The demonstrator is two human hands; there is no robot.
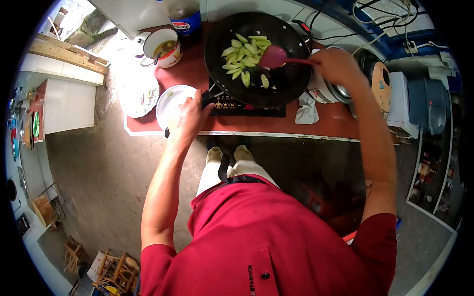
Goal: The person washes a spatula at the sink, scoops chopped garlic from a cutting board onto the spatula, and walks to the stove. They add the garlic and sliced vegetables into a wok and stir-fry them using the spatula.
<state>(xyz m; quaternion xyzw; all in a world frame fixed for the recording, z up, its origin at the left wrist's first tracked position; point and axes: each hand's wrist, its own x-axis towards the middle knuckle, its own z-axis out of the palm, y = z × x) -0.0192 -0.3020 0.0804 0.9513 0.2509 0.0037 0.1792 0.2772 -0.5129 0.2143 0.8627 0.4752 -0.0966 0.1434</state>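
Note:
A black wok [286,91] stands on an induction cooker [229,108], with pale green vegetable slices [242,54] gathered in its left half. My left hand [186,116] is wrapped round the wok's black handle [208,97], beside a white plate [170,101] with a small green bit on it. Over the wok's right rim, my right hand [338,65] is closed on the handle of a reddish-pink spatula [274,57]. The spatula's head is inside the wok, at the right edge of the slices.
An enamel pot [170,58] and a blue-labelled bottle [185,22] stand behind on the left. To the right are a white cloth [307,111], a container [321,91] and a lidded appliance [380,81]. Cables [365,24] hang behind. Wooden chairs [116,271] stand lower left.

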